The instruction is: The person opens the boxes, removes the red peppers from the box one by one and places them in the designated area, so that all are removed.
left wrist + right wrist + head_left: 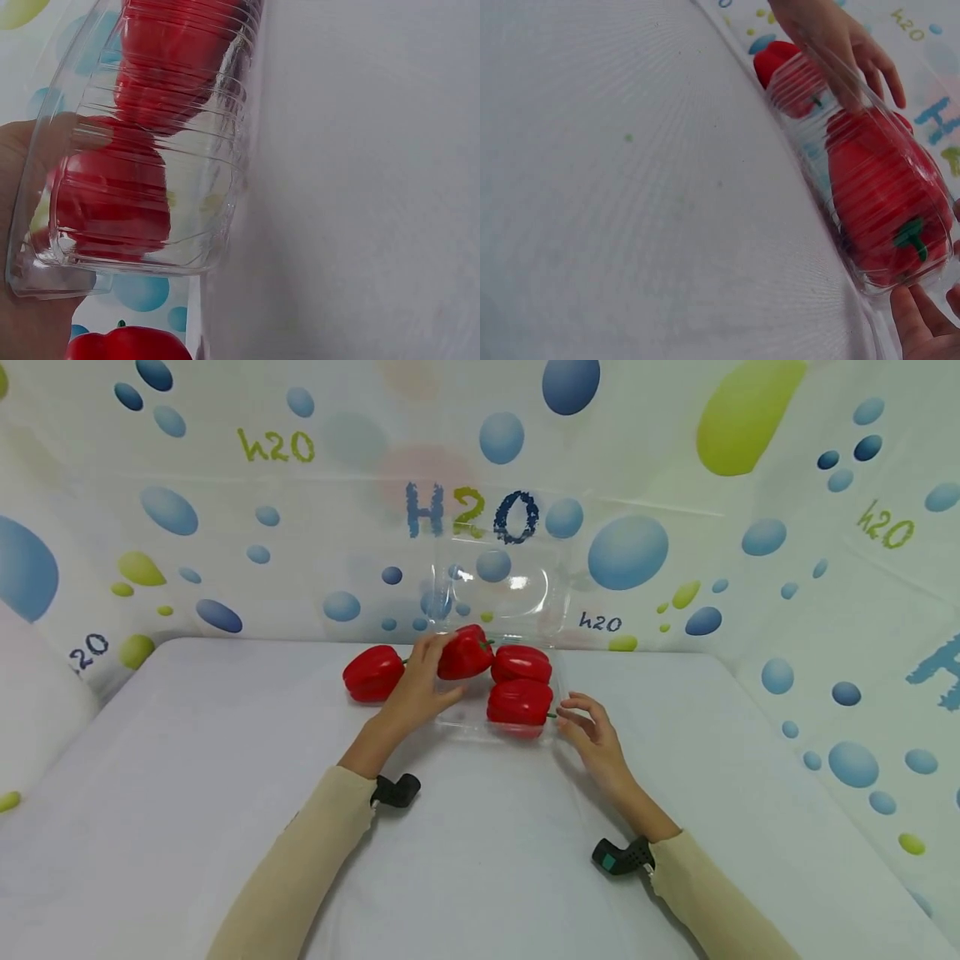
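1. While the left grip [420,689] is closed about one red pepper, the held pepper [467,653], the right grip [595,739] grasps nothing that can be made out and has its fingers loosely bent.
2. Position of the held pepper: at the far left part of a clear plastic container [467,714], its green stem to the right. Whether it bears on the container's bottom cannot be determined. The left grip has fingers along its left side, with the thumb extended on the near side.
3. Position of the right grip: at the container's right side, beside the front pepper [519,702]. In the right wrist view its fingertips appear to touch the container's end wall.
4. Contents of the container's right half: the front pepper, stem pointing right, and just behind it the rear pepper [522,664].
5. A fourth, the outer pepper [373,674], lies on the worktop [465,868] outside the container, to its left, stem towards the left grip.
6. The transparent lid [491,583] stands raised at the container's far edge, before a spotted backdrop [360,510] lettered "H2O".
7. Both forearms carry beige sleeves [300,860], with a black device [397,790] at each wrist.
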{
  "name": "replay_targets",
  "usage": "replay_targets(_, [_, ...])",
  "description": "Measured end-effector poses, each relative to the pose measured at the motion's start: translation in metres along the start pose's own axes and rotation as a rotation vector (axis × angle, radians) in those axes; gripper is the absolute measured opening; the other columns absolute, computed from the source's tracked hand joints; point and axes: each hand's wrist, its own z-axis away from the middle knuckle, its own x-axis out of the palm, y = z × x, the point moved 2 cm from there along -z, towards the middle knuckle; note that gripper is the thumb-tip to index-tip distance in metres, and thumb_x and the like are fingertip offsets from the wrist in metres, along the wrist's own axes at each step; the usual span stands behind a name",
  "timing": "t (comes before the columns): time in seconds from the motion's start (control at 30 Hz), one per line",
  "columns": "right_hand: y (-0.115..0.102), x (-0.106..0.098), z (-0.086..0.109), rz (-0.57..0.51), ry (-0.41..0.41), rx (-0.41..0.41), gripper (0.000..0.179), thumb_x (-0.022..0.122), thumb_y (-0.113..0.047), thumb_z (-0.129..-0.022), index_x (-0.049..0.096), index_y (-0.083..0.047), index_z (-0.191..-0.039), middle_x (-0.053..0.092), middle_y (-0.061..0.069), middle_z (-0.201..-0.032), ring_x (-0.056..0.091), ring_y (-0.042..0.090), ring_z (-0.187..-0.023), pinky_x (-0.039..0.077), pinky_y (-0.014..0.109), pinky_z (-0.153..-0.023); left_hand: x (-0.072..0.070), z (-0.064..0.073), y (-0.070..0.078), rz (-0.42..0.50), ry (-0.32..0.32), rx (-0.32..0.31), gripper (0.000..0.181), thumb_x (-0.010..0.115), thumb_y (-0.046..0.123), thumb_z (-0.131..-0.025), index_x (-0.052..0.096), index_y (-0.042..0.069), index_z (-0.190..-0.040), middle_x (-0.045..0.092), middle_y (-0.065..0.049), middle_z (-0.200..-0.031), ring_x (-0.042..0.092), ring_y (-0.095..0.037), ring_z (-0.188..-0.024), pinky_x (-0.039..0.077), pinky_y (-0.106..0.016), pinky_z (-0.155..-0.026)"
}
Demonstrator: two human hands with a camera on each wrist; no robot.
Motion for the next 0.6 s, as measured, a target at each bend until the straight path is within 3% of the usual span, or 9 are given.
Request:
replay_targets(0.4, [0.0017, 0.0007, -0.0008, -0.013, -0.001, -0.037, 0.033, 0.052, 0.003, -0.097, 0.044, 0.008, -0.129, 0.032, 0.019, -0.149, 0.046, 0.043, -0.129, 0.048, 0.016, -0.093, -0.0048, -0.0039, 0.0013, -0.070, -0.083, -0.088, 0.088, 0.075, 0.015, -0.086, 0.020, 0.017, -0.154, 0.028, -0.016, -0.151, 0.032, -0.034, -0.140, 0.042, -0.049, -0.106])
replay_targets(0.6, [0.0002, -0.0003, -0.0002, 0.009, 0.000, -0.019, 0.034, 0.052, 0.000, -0.098, 0.044, 0.004, -0.130, 0.032, 0.017, -0.150, 0.047, 0.040, -0.129, 0.048, 0.017, -0.093, -0.0046, -0.0078, 0.0006, -0.074, -0.066, -0.110, 0.088, 0.075, 0.015, -0.084, 0.021, 0.016, -0.154, 0.033, -0.016, -0.149, 0.032, -0.033, -0.139, 0.043, -0.051, -0.104])
